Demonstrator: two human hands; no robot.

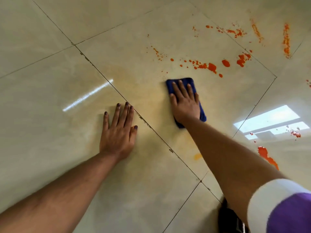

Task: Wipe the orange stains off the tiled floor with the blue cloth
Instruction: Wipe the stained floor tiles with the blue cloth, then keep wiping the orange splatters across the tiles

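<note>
The folded blue cloth (188,81) lies flat on the glossy cream tiled floor (50,73). My right hand (184,102) presses down on it with straight, spread fingers and covers most of it. Just beyond the cloth a band of orange stains (211,66) runs across the tile, with more orange streaks (286,40) at the far right. A thick orange smear (266,156) lies beside my right forearm, and a pale yellowish haze (197,156) marks the tile under the arm. My left hand (118,132) rests flat on the floor to the left, palm down.
Dark grout lines (151,127) cross the floor diagonally between my hands. Bright window reflections (269,122) shine on the tile at right, with small orange spots (295,133) in them. A dark object (230,219) sits at the bottom edge by my purple-and-white sleeve (282,207).
</note>
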